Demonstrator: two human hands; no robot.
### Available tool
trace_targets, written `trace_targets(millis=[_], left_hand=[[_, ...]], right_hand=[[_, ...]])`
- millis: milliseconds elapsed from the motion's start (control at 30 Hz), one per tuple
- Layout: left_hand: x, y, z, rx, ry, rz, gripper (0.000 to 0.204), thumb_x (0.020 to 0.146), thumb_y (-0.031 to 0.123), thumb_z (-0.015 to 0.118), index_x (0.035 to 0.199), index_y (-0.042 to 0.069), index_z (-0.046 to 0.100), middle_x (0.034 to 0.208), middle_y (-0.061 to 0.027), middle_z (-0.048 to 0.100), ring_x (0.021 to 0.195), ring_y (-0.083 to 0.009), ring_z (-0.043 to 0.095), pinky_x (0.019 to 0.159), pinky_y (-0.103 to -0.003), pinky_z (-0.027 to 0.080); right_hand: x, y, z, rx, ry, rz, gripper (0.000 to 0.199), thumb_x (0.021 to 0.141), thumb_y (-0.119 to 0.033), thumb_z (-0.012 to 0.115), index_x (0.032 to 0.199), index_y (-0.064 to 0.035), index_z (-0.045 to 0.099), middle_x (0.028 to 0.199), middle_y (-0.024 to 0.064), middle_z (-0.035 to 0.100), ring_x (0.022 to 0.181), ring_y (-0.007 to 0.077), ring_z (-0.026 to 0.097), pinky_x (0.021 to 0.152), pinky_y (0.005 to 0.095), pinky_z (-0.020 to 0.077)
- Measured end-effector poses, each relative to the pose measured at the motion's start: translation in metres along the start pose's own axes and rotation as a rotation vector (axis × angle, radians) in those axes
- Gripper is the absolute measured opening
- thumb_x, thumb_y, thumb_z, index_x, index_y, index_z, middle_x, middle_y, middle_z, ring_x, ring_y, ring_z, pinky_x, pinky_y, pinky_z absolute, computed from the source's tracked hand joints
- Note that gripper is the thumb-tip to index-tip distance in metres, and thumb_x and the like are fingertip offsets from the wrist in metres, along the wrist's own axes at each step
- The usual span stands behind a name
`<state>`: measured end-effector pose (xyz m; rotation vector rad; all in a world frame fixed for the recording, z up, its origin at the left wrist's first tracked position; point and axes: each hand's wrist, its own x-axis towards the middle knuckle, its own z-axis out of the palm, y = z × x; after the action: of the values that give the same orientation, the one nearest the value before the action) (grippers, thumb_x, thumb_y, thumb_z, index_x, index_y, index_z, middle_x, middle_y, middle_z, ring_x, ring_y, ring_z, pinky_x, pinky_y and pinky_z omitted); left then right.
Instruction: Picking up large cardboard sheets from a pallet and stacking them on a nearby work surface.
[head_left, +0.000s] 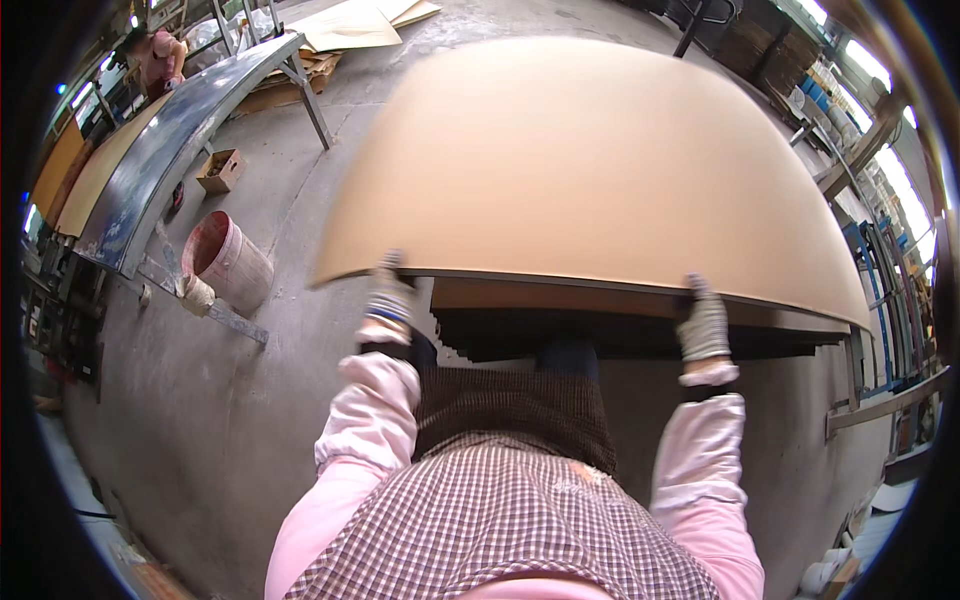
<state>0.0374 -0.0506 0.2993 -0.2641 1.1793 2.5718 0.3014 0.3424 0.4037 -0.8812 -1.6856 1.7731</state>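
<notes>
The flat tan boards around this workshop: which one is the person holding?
The large tan board in the middle, gripped at its near edge by both gloved hands; the other boards lie on the floor far behind.

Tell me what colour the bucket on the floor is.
Pink, seen in the head view: the bucket left of the board.

Two gloved hands gripped a large tan board.
Left hand [389, 300] and right hand [705, 322] clasped the board [590, 170] at its near edge.
</notes>
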Motion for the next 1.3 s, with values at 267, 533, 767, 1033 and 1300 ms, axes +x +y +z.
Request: trace_targets(millis=[267, 533, 767, 1033, 1300], left_hand=[[0.014, -0.051, -0.025, -0.343, 0.134, -0.141, 0.042, 0.064, 0.02, 0.064, 0.1, 0.004, 0.051, 0.096, -0.0089, 0.054, 0.091, -0.0227, 0.048, 0.085, -0.035, 0.036], [0.058, -0.124, -0.061, 0.685, 0.323, -0.188, 0.022, 0.065, 0.014, 0.066, 0.084, 0.004, 0.06, 0.079, -0.007, 0.061, 0.068, -0.0192, 0.057, 0.065, -0.03, 0.044], [0.071, -0.128, -0.06, 1.101, 0.434, -0.132, 0.024, 0.064, 0.016, 0.065, 0.085, 0.005, 0.06, 0.082, -0.0098, 0.061, 0.076, -0.0229, 0.058, 0.071, -0.03, 0.043], [0.097, -0.143, -0.071, 1.438, 0.314, -0.145, 0.033, 0.06, 0.02, 0.064, 0.089, 0.004, 0.058, 0.086, -0.0127, 0.06, 0.08, -0.0257, 0.057, 0.073, -0.033, 0.043], [0.121, -0.129, -0.1, 1.382, -0.021, -0.149, 0.031, 0.062, 0.017, 0.064, 0.085, -0.003, 0.057, 0.083, -0.0128, 0.059, 0.071, -0.0217, 0.056, 0.064, -0.032, 0.045]], right_hand=[[0.059, 0.09, -0.029, 0.475, 0.235, 0.377, 0.037, 0.063, -0.017, 0.067, 0.095, -0.0114, 0.051, 0.094, 0.0044, 0.054, 0.085, 0.0218, 0.051, 0.073, 0.0406, 0.0426], [0.089, 0.149, -0.078, 0.389, 0.427, 0.559, 0.045, 0.062, -0.021, 0.069, 0.102, -0.0088, 0.05, 0.102, 0.0065, 0.053, 0.093, 0.0228, 0.048, 0.083, 0.0401, 0.0394], [0.092, 0.177, -0.062, 0.254, 0.425, 0.592, 0.058, 0.062, -0.029, 0.069, 0.109, -0.0054, 0.045, 0.11, 0.011, 0.048, 0.099, 0.0256, 0.045, 0.086, 0.0391, 0.037], [0.103, 0.215, -0.093, 0.07, 0.616, 0.484, 0.059, 0.062, -0.031, 0.07, 0.105, 0.0028, 0.047, 0.11, 0.0155, 0.048, 0.099, 0.0261, 0.045, 0.089, 0.0339, 0.0327], [0.099, 0.169, -0.056, -0.283, 0.486, 0.386, 0.057, 0.061, -0.036, 0.069, 0.099, 0.0028, 0.052, 0.102, 0.0168, 0.053, 0.097, 0.0261, 0.048, 0.084, 0.0312, 0.0364]])
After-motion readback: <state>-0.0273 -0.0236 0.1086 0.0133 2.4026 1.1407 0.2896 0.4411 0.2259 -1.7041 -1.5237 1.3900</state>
